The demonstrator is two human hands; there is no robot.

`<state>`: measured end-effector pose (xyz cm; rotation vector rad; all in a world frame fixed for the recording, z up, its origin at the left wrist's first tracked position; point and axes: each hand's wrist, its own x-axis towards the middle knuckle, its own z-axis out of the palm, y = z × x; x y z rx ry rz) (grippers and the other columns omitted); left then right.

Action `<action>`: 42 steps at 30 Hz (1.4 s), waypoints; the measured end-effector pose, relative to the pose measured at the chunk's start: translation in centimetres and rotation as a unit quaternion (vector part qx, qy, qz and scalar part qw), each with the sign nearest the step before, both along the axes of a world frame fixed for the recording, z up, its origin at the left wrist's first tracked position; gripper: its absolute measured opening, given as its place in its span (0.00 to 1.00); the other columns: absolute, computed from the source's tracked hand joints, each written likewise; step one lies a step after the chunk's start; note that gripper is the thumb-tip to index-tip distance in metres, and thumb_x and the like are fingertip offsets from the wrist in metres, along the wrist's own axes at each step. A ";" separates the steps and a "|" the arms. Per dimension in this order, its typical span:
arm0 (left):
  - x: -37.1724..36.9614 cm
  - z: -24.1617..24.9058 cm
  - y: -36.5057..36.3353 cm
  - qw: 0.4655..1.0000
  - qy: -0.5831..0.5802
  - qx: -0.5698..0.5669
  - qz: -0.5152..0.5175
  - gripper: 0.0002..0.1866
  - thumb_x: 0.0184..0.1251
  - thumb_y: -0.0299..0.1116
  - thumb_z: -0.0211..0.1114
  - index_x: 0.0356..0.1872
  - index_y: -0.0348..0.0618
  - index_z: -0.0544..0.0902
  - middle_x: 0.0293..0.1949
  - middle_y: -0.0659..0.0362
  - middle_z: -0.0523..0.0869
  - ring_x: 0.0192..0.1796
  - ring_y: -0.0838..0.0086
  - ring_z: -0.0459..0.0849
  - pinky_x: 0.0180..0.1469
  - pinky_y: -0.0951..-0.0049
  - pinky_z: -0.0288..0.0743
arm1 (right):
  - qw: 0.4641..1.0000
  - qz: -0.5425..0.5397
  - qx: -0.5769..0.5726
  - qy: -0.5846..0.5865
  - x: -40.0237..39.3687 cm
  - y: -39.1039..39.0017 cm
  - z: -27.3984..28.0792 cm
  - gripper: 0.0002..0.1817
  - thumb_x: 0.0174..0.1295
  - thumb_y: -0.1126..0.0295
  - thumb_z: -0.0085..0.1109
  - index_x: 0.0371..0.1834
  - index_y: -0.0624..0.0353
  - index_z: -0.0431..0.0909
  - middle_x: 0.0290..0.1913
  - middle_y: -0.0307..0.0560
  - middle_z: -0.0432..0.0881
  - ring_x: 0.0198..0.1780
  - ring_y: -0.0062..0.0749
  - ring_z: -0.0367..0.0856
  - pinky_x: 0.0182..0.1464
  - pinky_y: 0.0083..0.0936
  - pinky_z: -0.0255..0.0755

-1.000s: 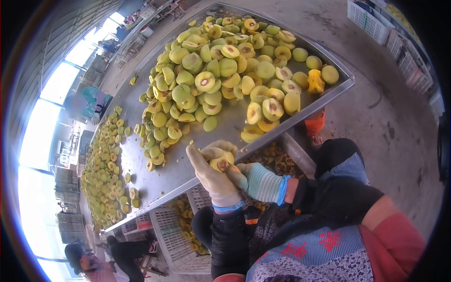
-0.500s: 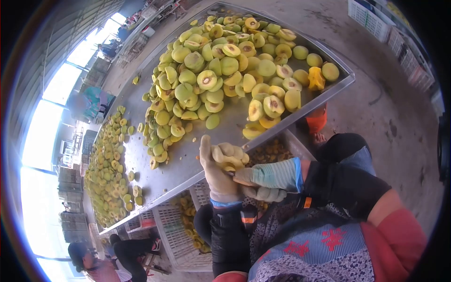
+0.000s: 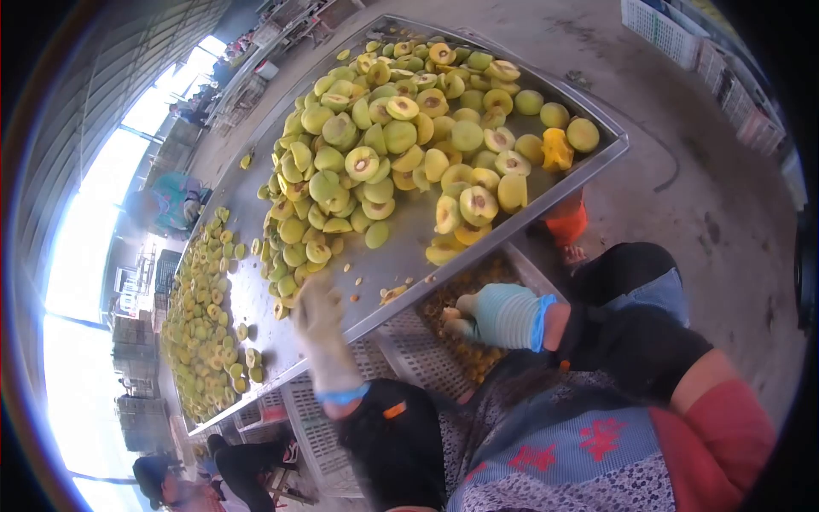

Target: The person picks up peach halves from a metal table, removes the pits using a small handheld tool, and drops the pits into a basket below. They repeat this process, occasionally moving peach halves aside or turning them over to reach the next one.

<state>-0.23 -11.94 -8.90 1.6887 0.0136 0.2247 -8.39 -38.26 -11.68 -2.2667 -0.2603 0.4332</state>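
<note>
My left hand, in a pale glove, is smeared by motion at the near edge of the metal table. It is close to the heap of halved green-yellow fruit, and its fingers do not show clearly. My right hand, in a glove with a light blue-green striped back, hangs over a crate of small brownish-yellow pieces below the table edge. Its fingers are curled together, and what they hold, if anything, cannot be made out. A small fruit slice lies near the table edge between my hands.
A second spread of fruit halves covers the table's left end. White plastic crates stand beneath the near edge. A seated person is at lower left, another person beyond the table. More crates stand at upper right.
My hands were together over the table edge, the left holding a piece of fruit. They have parted: the left has moved left toward the heap, the right to the right over the crate.
</note>
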 end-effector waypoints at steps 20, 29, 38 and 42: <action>3.4 -2.1 -10.6 0.996 0.036 -0.064 -0.045 0.15 0.73 0.28 0.63 0.57 0.36 0.79 0.44 0.56 0.85 0.40 0.75 0.84 0.40 0.76 0.80 | 0.948 -0.127 0.249 -0.149 1.4 0.2 0.3 0.25 0.77 0.51 0.47 0.40 0.65 0.82 0.31 0.67 0.83 0.37 0.65 0.82 0.40 0.49 0.75; -2.1 -0.9 -10.2 0.948 -0.033 -0.296 -0.108 0.19 0.80 0.35 0.56 0.64 0.36 0.75 0.59 0.51 0.81 0.60 0.61 0.82 0.63 0.63 0.79 | 0.924 -0.171 0.314 -0.133 2.6 4.4 -3.2 0.24 0.77 0.53 0.49 0.37 0.67 0.80 0.30 0.68 0.82 0.36 0.65 0.82 0.37 0.48 0.74; -1.3 -2.0 -9.6 0.914 0.096 -0.392 -0.044 0.21 0.78 0.50 0.56 0.49 0.38 0.79 0.47 0.54 0.83 0.52 0.60 0.82 0.59 0.57 0.78 | 0.959 -0.140 0.223 -0.100 2.6 5.1 -2.4 0.26 0.77 0.50 0.46 0.40 0.66 0.80 0.31 0.67 0.83 0.38 0.65 0.82 0.41 0.49 0.75; -2.2 -1.2 -10.4 0.911 0.107 -0.398 -0.017 0.22 0.77 0.51 0.56 0.46 0.39 0.79 0.44 0.54 0.82 0.48 0.60 0.83 0.56 0.57 0.79 | 0.949 -0.131 0.279 -0.057 2.7 5.7 -2.7 0.26 0.77 0.50 0.47 0.42 0.66 0.80 0.35 0.68 0.84 0.41 0.63 0.83 0.43 0.46 0.76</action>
